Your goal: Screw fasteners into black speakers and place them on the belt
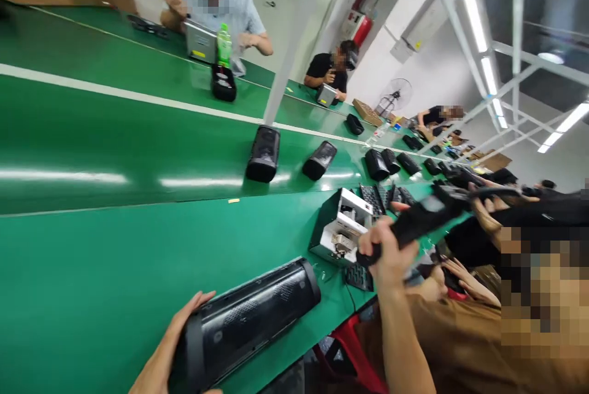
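My left hand [172, 336] reaches in from the bottom edge and grips the near end of a long black cylindrical speaker [251, 317]. The speaker lies on its side on the green workbench [115, 271], its grille facing up. My right hand is not in the picture. Just to the right, a co-worker in a brown shirt holds a black power tool [416, 222] in a raised hand [389, 256] above an open grey device [343, 225].
Several black speakers [264, 153] lie along the green conveyor belt [92, 136], which runs away to the right. Across it, seated people work on grey boxes [201, 42]; a green bottle [224, 44] stands there. A white post [289, 44] rises from the belt edge. A red stool [354, 345] is below.
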A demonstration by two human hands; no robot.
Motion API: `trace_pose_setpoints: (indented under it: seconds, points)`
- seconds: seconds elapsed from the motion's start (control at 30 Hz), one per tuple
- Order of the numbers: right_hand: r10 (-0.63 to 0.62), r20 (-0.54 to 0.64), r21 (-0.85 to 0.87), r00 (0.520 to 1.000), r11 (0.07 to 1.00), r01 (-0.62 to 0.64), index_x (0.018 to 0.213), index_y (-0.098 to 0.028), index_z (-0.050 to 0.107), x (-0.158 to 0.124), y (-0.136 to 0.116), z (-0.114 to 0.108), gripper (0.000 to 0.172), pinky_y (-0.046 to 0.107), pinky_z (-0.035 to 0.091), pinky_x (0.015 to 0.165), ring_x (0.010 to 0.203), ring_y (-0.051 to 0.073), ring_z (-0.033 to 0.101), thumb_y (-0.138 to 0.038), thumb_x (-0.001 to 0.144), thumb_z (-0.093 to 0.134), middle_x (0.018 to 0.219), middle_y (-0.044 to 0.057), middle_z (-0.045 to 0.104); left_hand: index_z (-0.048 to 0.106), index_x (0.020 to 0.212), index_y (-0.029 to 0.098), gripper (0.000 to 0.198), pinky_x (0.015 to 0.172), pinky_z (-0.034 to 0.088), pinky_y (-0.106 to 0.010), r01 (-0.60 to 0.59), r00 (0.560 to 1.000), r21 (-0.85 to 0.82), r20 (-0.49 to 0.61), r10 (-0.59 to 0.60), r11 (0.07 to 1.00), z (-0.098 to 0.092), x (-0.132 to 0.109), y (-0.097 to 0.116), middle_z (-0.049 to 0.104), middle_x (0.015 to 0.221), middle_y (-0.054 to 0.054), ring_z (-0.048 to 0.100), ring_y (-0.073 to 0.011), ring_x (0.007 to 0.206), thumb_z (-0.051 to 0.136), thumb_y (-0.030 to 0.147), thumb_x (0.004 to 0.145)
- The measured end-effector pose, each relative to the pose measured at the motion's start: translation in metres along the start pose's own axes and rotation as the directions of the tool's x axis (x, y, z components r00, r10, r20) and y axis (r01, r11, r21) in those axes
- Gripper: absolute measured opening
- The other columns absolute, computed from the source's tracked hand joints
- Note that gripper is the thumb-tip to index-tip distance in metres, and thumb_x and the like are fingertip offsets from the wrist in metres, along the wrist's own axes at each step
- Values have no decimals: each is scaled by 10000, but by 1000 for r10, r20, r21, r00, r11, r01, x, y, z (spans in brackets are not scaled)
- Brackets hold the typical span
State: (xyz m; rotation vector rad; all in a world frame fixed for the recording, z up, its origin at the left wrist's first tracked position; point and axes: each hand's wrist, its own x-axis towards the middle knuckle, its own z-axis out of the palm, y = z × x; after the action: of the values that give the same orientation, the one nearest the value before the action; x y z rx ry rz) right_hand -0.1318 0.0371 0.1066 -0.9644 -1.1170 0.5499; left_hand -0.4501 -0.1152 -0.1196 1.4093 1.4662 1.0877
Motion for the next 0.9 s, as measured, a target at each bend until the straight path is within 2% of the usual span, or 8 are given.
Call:
trace_pose_setpoints:
  seconds: [0.1, 0.2, 0.33, 0.47, 0.7, 0.77, 0.83, 0.9]
  points:
    - [-21, 130, 185, 991, 983, -4, 1004, -268, 665, -18, -49, 36, 159, 206, 477, 385, 345, 69, 430, -317, 967, 812, 616, -142, 490, 199, 1830, 480, 1181, 1343, 443, -760, -62, 991, 11, 116, 60, 998, -8, 2, 6, 521, 1810, -142, 540, -483, 1654, 798, 885, 896]
    - [-50, 374, 379, 926, 919, -104, 1303, -390, 688, -37, -79, 90, 325, 237, 538, 414, 358, 87, 464, -274, 1036, 832, 698, -141, 608, 137, 1829, 479, 1213, 1319, 503, -711, -124, 973, 31, 202, 116, 992, -16, 6, 4, 516, 1801, -162, 563, -460, 1642, 857, 812, 912]
    - [-85, 542, 366, 836, 920, -144, 1426, -432, 646, -63, -70, 154, 394, 283, 520, 423, 390, 113, 467, -308, 1085, 799, 747, -126, 642, 161, 1833, 425, 1257, 1305, 533, -697, -175, 963, -14, 204, 174, 985, -15, 9, 0, 486, 1806, -195, 561, -480, 1637, 887, 816, 885]
    - [-124, 580, 374, 805, 919, -128, 1501, -472, 627, -75, -46, 182, 484, 289, 482, 390, 381, 120, 432, -305, 1080, 797, 721, -126, 618, 191, 1831, 411, 1279, 1338, 508, -673, -206, 958, -68, 187, 215, 976, -10, 11, -1, 474, 1825, -174, 544, -460, 1654, 899, 839, 856]
    - [-84, 560, 349, 824, 926, -143, 1400, -452, 669, -72, -52, 177, 422, 274, 503, 386, 380, 132, 503, -267, 1045, 804, 721, -129, 649, 216, 1834, 384, 1339, 1363, 488, -620, -197, 962, -57, 184, 204, 979, -9, 7, 2, 482, 1829, -174, 534, -446, 1666, 1016, 692, 806]
    - [-90, 457, 335, 885, 939, -78, 1365, -392, 661, -57, -56, 156, 419, 263, 498, 366, 353, 125, 497, -286, 1005, 846, 692, -136, 643, 220, 1834, 392, 1284, 1350, 508, -600, -178, 965, -34, 188, 181, 983, -8, 4, 3, 491, 1825, -161, 551, -432, 1656, 1018, 551, 841]
    - [-110, 290, 273, 951, 961, 28, 1155, -295, 673, -34, -56, 123, 273, 251, 491, 363, 335, 105, 462, -337, 968, 867, 642, -138, 587, 232, 1831, 396, 1190, 1335, 524, -581, -147, 975, 12, 171, 142, 989, -7, 1, 0, 498, 1824, -148, 557, -418, 1654, 959, 444, 891]
    - [-141, 100, 125, 985, 984, 128, 937, -248, 599, -10, -52, 81, 288, 240, 479, 377, 346, 88, 442, -377, 941, 857, 615, -137, 519, 263, 1823, 393, 1085, 1327, 529, -576, -111, 987, 52, 126, 103, 992, -4, 0, -4, 519, 1814, -136, 571, -411, 1645, 882, 438, 932]
